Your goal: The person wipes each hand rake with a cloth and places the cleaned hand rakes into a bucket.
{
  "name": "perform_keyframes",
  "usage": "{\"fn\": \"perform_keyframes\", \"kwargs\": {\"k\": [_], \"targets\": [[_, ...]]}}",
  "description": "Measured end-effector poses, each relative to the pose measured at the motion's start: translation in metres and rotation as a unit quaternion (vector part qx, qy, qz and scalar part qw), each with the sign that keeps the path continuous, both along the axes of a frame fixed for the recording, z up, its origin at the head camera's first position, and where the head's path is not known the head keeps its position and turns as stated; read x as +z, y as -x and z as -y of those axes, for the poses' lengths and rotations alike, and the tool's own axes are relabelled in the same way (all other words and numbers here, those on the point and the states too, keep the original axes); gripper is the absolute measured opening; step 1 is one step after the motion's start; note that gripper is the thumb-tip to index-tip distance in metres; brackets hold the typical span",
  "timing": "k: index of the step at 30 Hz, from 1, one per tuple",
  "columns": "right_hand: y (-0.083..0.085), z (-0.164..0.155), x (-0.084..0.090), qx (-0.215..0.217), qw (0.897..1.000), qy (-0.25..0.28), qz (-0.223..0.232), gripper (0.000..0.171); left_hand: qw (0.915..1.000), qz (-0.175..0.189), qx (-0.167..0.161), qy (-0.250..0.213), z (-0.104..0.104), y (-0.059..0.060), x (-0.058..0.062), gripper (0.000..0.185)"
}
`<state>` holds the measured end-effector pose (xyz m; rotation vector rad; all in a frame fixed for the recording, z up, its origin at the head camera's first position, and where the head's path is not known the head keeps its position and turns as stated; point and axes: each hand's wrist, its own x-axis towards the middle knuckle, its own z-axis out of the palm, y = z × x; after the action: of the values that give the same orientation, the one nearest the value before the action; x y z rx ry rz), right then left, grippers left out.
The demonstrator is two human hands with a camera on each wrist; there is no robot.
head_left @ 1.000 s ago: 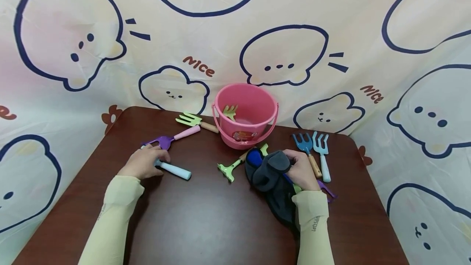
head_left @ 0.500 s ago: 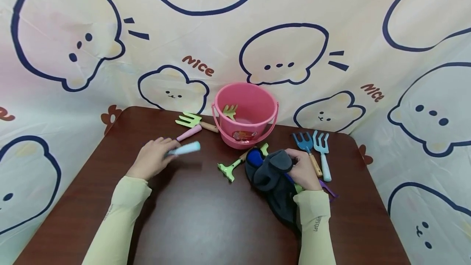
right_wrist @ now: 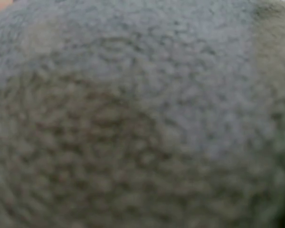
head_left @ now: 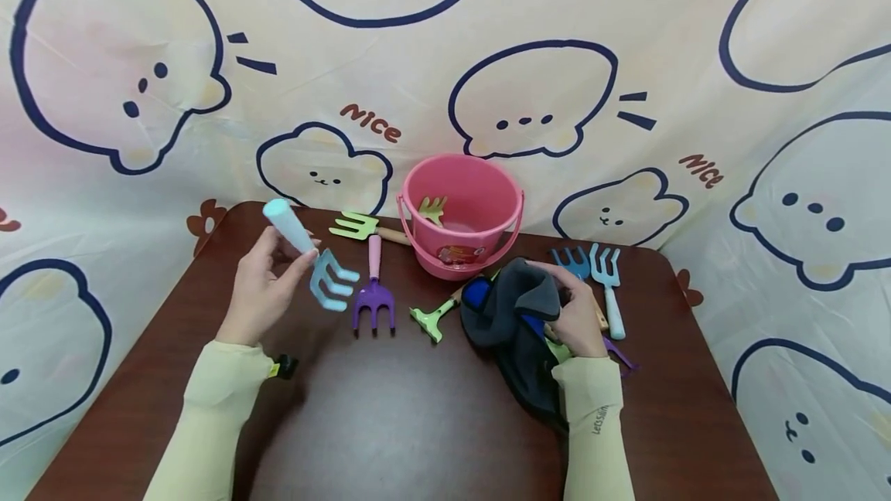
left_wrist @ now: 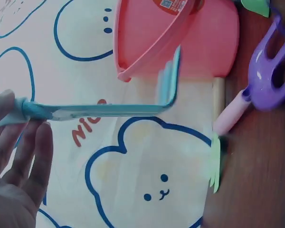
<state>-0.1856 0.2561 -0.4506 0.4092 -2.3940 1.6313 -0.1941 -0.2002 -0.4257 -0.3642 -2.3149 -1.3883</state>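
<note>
My left hand [head_left: 259, 292] pinches a light blue hand rake [head_left: 288, 227] near its neck, above the table. Its handle points up and its bent tines hang to the right; the left wrist view shows the rake's shank [left_wrist: 109, 110] side on. Just right of it a purple hand fork [head_left: 374, 298] with a pink handle lies tines toward me. My right hand [head_left: 579, 323] grips a dark grey cloth piece [head_left: 515, 346] with blue lining, bunched on the table. That grey fabric [right_wrist: 142, 118] fills the right wrist view, blurred. A green part shows under this hand.
Behind stands a pink bucket [head_left: 487, 247] with a green fork [head_left: 432, 210] inside. A green fork [head_left: 357, 226] with wooden handle lies left of it, a green rake [head_left: 431, 322] in front. Blue [head_left: 574, 263] and light blue [head_left: 606, 277] forks and a purple tool [head_left: 619, 354] lie right.
My left hand has lifted the light blue rake off the table and turned its handle upward. The purple fork has swung round to the right. The cloth's top has folded over slightly under my right hand.
</note>
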Motion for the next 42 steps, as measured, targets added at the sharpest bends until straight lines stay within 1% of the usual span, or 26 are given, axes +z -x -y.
{"fn": "perform_keyframes", "kwargs": {"k": [2,5,7,9,11,14,16,18,21,24,26,28,29,31,32,34,36,38,40,42], "targets": [[0.000,0.001,0.001,-0.010,1.000,-0.005,-0.007,0.047,0.9994,0.002,0.012,-0.033,-0.002,0.000,0.001,0.038],[0.001,0.004,0.003,-0.016,1.000,-0.006,-0.020,0.056,0.9960,0.018,0.013,-0.086,-0.007,-0.001,0.000,0.039],[0.000,0.007,0.004,-0.020,0.999,0.001,-0.030,0.066,0.9918,0.031,-0.002,-0.124,-0.012,-0.002,-0.001,0.039],[0.000,0.012,0.005,-0.020,0.999,0.016,-0.040,0.076,0.9876,0.045,-0.022,-0.149,-0.018,-0.002,-0.002,0.037],[0.000,0.017,0.005,-0.013,0.998,0.036,-0.046,0.082,0.9839,0.057,-0.049,-0.162,-0.025,-0.003,-0.003,0.035],[-0.002,0.030,0.006,0.004,0.998,0.052,-0.044,0.083,0.9764,0.069,-0.103,-0.177,-0.037,-0.005,-0.005,0.034],[-0.004,0.041,0.005,0.021,0.998,0.048,-0.043,0.080,0.9687,0.072,-0.147,-0.186,-0.045,-0.008,-0.007,0.032],[-0.007,0.055,0.005,0.040,0.998,0.028,-0.045,0.078,0.9600,0.077,-0.191,-0.190,-0.055,-0.011,-0.009,0.032],[-0.009,0.076,0.003,0.082,0.994,-0.011,-0.073,0.070,0.9486,0.081,-0.252,-0.174,-0.070,-0.016,-0.014,0.032],[-0.010,0.092,0.001,0.121,0.985,-0.045,-0.115,0.056,0.9355,0.091,-0.303,-0.157,-0.082,-0.021,-0.018,0.032],[-0.011,0.099,0.000,0.137,0.979,-0.053,-0.140,0.044,0.9278,0.099,-0.327,-0.151,-0.087,-0.024,-0.020,0.031],[-0.012,0.103,0.000,0.143,0.975,-0.062,-0.159,0.033,0.9228,0.111,-0.337,-0.149,-0.089,-0.026,-0.021,0.031],[-0.012,0.104,0.000,0.145,0.973,-0.065,-0.165,0.029,0.9224,0.116,-0.338,-0.146,-0.089,-0.026,-0.022,0.031],[-0.012,0.105,-0.001,0.147,0.972,-0.072,-0.170,0.026,0.9250,0.124,-0.333,-0.134,-0.087,-0.026,-0.021,0.031],[-0.012,0.105,-0.002,0.148,0.971,-0.077,-0.170,0.025,0.9284,0.125,-0.326,-0.126,-0.085,-0.026,-0.020,0.031],[-0.011,0.104,-0.003,0.149,0.970,-0.091,-0.167,0.025,0.9399,0.116,-0.305,-0.100,-0.082,-0.026,-0.018,0.032],[-0.010,0.103,-0.005,0.146,0.969,-0.109,-0.167,0.025,0.9518,0.093,-0.284,-0.071,-0.080,-0.026,-0.016,0.034],[-0.010,0.101,-0.006,0.143,0.967,-0.125,-0.167,0.025,0.9614,0.064,-0.264,-0.043,-0.080,-0.027,-0.014,0.036],[-0.009,0.100,-0.006,0.145,0.965,-0.141,-0.169,0.026,0.9678,0.020,-0.250,-0.019,-0.081,-0.029,-0.011,0.039],[-0.008,0.099,-0.004,0.145,0.962,-0.156,-0.172,0.028,0.9714,-0.029,-0.235,0.012,-0.083,-0.030,-0.008,0.044]]}}
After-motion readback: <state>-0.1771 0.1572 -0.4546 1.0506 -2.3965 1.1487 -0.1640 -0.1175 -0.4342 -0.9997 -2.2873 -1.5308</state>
